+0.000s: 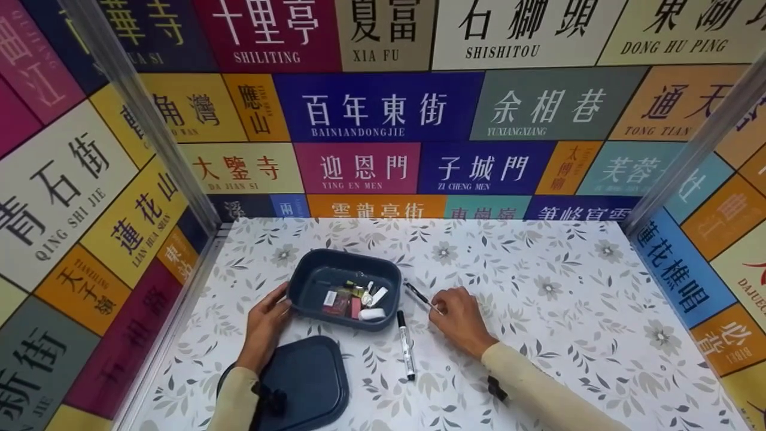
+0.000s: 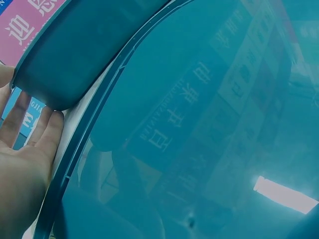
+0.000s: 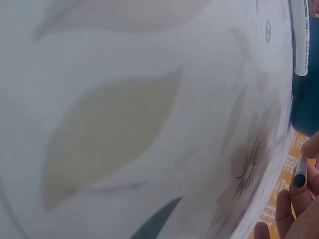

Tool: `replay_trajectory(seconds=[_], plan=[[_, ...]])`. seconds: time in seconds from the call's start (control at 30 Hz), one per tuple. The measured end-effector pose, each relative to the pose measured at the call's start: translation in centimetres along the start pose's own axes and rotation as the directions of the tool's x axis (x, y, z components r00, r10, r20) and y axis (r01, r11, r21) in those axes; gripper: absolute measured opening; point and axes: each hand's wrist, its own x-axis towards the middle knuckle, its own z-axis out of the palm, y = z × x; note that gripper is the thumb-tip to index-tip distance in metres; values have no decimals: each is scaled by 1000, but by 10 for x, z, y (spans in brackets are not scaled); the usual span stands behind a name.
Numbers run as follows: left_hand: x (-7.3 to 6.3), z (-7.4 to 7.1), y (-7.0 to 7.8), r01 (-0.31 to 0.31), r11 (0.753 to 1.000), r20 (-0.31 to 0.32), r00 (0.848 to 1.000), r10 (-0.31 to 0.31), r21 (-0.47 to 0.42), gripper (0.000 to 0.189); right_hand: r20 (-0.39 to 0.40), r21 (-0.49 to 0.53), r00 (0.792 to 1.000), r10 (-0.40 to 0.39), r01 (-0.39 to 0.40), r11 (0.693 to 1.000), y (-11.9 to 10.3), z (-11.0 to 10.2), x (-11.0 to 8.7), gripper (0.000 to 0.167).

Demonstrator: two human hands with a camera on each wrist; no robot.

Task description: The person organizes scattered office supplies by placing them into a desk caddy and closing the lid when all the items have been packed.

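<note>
The blue lunch box [image 1: 344,257] stands uncovered on the table with small things inside. My left hand [image 1: 269,320] touches its left end, and in the left wrist view the fingers [image 2: 50,132] lie fairly straight against the outer wall. My right hand [image 1: 461,317], right of the box, pinches a slim pen [image 1: 417,292] between thumb and fingers. The pen's dark black end points up-left toward the box; in the right wrist view its other end [image 3: 299,179] shows between the fingers. A black-and-white marker [image 1: 407,350] lies between the box and the right hand.
The dark blue lid [image 1: 311,377] lies flat before the box, partly under my left forearm. Inside the box are a reddish packet [image 1: 336,302], a white rounded item [image 1: 372,313] and other small pieces. Walls with coloured signs [image 1: 383,108] close off the back and sides of the floral-covered table [image 1: 508,257].
</note>
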Motion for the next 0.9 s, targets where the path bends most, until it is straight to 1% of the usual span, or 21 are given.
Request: replay_trajectory(seconds=[0.27, 0.43, 0.53, 0.7, 0.8, 0.9], plan=[[0, 0, 0, -18, 1000, 8, 1000, 18, 1, 49, -33, 22, 999, -42, 43, 999, -4, 2, 2, 10], [-1, 0, 0, -18, 1000, 8, 1000, 18, -24, 49, -60, 40, 995, -77, 79, 996, -7, 2, 4, 12], [-2, -1, 0, -11, 1000, 4, 1000, 11, -22, 49, -62, 49, 994, -92, 95, 994, -9, 3, 6, 13], [-2, -1, 0, -1, 1000, -3, 1000, 0, -7, 49, -64, 59, 993, -98, 102, 993, -11, 2, 6, 14], [-2, -1, 0, 1, 1000, 3, 1000, -1, -5, 50, -67, 69, 994, -86, 91, 993, -12, 1, 8, 14], [-1, -1, 0, -5, 1000, 21, 1000, 4, 10, 51, -64, 87, 996, -58, 63, 994, -12, -1, 9, 12]])
